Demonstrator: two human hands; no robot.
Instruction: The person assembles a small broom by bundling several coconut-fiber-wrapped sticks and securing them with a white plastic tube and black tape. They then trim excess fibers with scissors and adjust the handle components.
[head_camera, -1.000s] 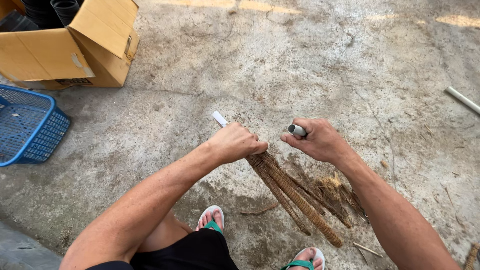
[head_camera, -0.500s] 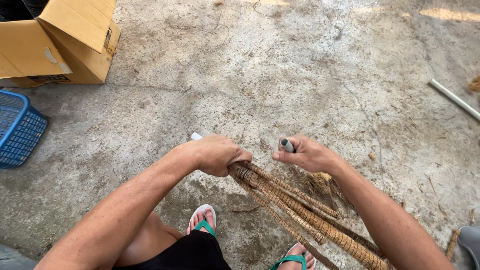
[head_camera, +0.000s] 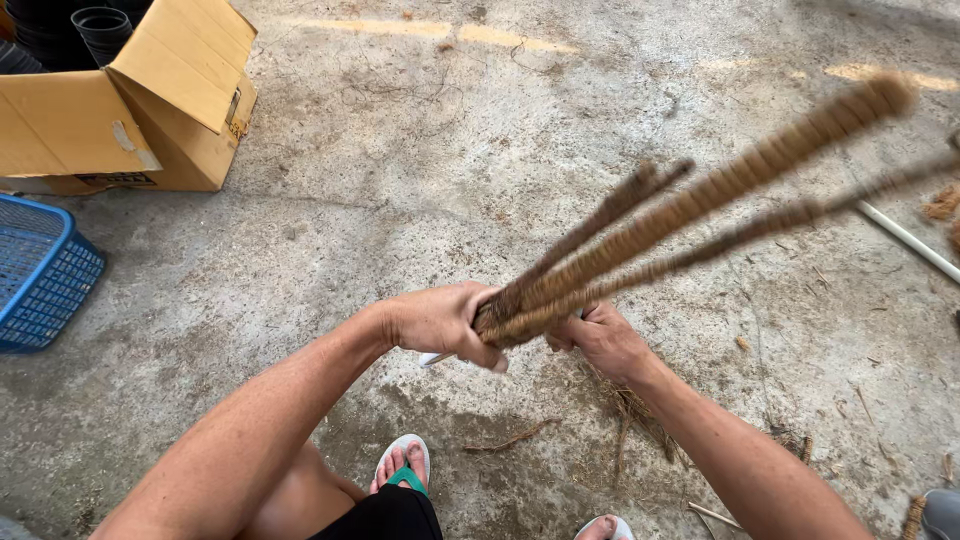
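My left hand (head_camera: 440, 322) is closed around the lower ends of a bundle of brown fibre-wrapped poles (head_camera: 690, 215). The bundle points up and to the right, its far ends blurred near the upper right corner. A short white end (head_camera: 434, 358) sticks out below my left fist. My right hand (head_camera: 598, 337) sits right beside the left, fingers curled at the base of the same bundle. An earlier-seen grey-tipped object in that hand is hidden now.
An open cardboard box (head_camera: 150, 110) with black pots (head_camera: 95, 22) behind it stands at the upper left. A blue plastic basket (head_camera: 45, 270) sits at the left edge. A white pipe (head_camera: 905, 238) lies at the right. Loose fibre scraps (head_camera: 630, 410) litter the concrete floor. My sandalled foot (head_camera: 403, 465) is below.
The pole bundle has swung from lying low toward the lower right to pointing up and to the right. Both hands have come together at its base.
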